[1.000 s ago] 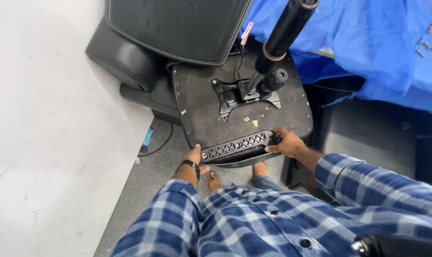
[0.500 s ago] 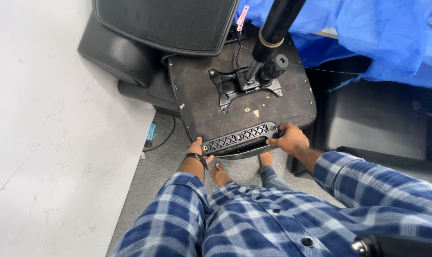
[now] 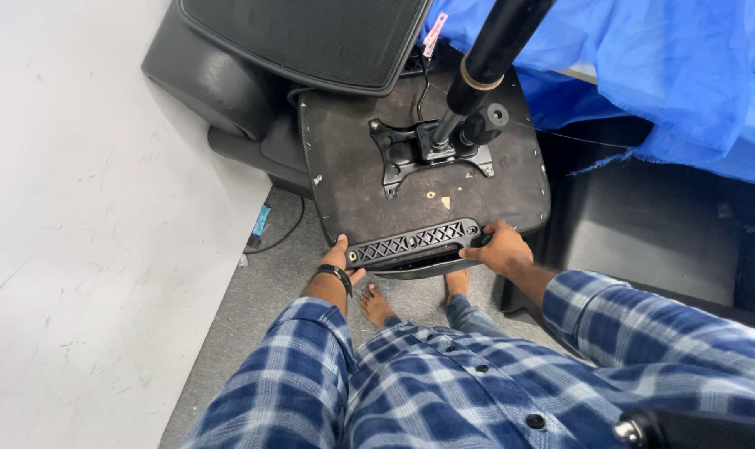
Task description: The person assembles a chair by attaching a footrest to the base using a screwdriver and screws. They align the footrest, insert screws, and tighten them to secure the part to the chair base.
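Observation:
An office chair seat [image 3: 356, 170] lies upside down in front of me, its dark underside up. A black metal mechanism plate [image 3: 423, 154] with a gas-lift column [image 3: 494, 50] rises from its middle. Along the near edge runs a black latticed plastic bracket [image 3: 415, 243]. My left hand [image 3: 341, 259] grips the seat's near left corner at the bracket's end; a black band circles that wrist. My right hand [image 3: 504, 248] grips the near right end of the bracket and seat edge. The mesh backrest [image 3: 311, 37] leans behind the seat.
A white wall or panel [image 3: 86, 233] fills the left. Blue cloth [image 3: 668, 75] covers a surface at the top right, with small screws on it. Black chair parts [image 3: 219, 91] lie at the back left. My bare feet [image 3: 376, 303] stand on grey carpet below the seat.
The view has shifted slightly and the seat sits a little further left and lower in frame. Both hands stay on the near edge of the seat.

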